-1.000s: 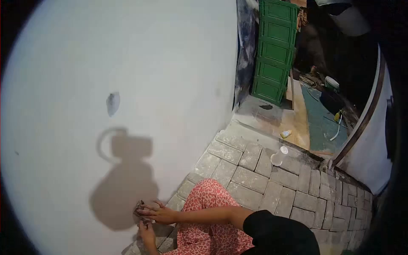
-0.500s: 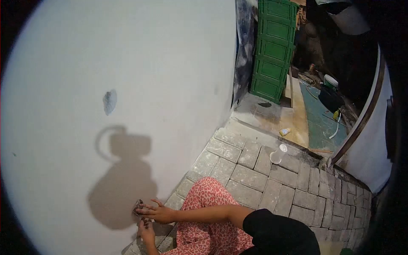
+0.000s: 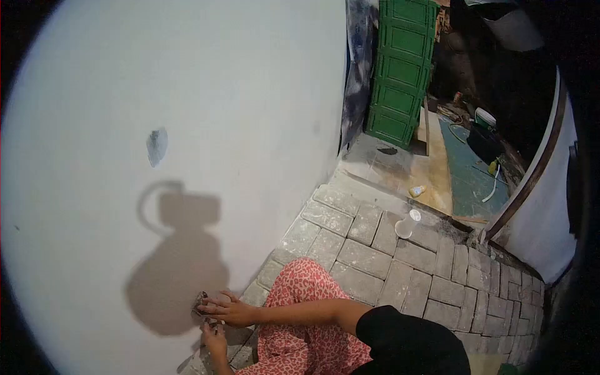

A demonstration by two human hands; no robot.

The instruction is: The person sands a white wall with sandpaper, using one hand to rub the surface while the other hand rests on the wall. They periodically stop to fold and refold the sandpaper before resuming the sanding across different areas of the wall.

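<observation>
You are crouched close to a white wall [image 3: 187,94], looking down at your two hands low against it. Your right hand [image 3: 228,309] lies flat, fingers stretched out and pointing left, pressing a small dark pad [image 3: 201,302], perhaps sandpaper, against the wall just above the ground. Only an edge of the pad shows past your fingertips, so its long axis and facing cannot be told. Your left hand [image 3: 215,340] sits just below, fingers curled toward the wall; whether it holds anything cannot be told.

Your shadow falls on the wall above your hands, and higher up is a small grey patch [image 3: 156,145]. Your knee, in red-and-white patterned trousers [image 3: 303,294], rests on grey paving bricks [image 3: 375,250]. Farther along the bricks stands a white cup [image 3: 405,227], and just beyond it lies a small bottle [image 3: 417,190]. A stack of green crates [image 3: 400,69] stands at the end of the wall. No writing or label can be read anywhere.
</observation>
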